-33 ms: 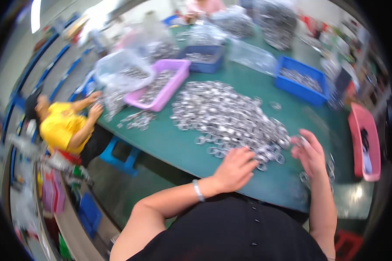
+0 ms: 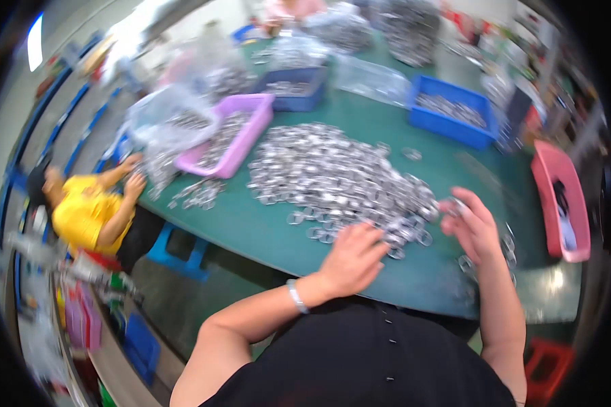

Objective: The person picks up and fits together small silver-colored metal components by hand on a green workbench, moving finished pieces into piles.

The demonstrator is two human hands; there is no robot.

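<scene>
A heap of small shiny metal rings (image 2: 332, 176) is spread over the green table in front of me. My left hand (image 2: 355, 259) rests at the heap's near edge, palm down with fingers extended, touching or just above the closest rings; nothing shows in its grasp. Right of the heap, my right hand (image 2: 474, 220) is raised, thumb and fingers pinching a small metal ring (image 2: 459, 205), blurred. Beside my right wrist lie a few loose metal rings (image 2: 509, 245). One stray ring (image 2: 411, 154) sits apart beyond the heap.
A purple tray (image 2: 250, 136), a dark blue tray (image 2: 309, 102) and a bright blue tray (image 2: 448, 129) hold more metal parts. A pink bin (image 2: 548, 197) stands at the right. Clear bags fill the far side. At the left, a person in yellow (image 2: 81, 210) handles parts.
The whole view has shifted slightly, so the table and trays sit further left and higher. Both hands keep nearly the same places relative to the heap.
</scene>
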